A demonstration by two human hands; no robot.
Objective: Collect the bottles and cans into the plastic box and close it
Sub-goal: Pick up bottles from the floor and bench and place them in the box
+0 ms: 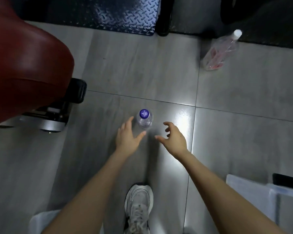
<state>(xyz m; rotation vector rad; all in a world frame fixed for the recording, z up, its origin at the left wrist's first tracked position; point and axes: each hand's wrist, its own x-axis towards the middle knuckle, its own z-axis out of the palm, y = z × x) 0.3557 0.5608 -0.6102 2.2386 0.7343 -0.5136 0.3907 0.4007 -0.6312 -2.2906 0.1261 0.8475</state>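
We note a clear plastic bottle with a purple cap [144,119] standing upright on the grey tiled floor [243,135], and we take it as our landmark. Its contents cannot be judged from above; the cap carries a pale emblem we cannot read. Far beyond it and to the right lies a second clear bottle [220,51] with a white cap, tilted on its side, bearing a red-printed label whose writing is too blurred to read. Nearer the viewer and well to the right of the landmark, we see part of a translucent plastic box [254,191]; its interior is not visible, so we cannot tell what it holds. The left hand [128,137] is spread and unclenched just beside the standing bottle, fingers and thumb flanking its left side; whether they touch it we cannot tell. The right hand [173,138] is loosely curled and holds nothing, near the bottle on its right, apart from it. Directly below the landmark a white sneaker [139,205] rests on the floor. To the landmark's left stands a red seat [27,61].
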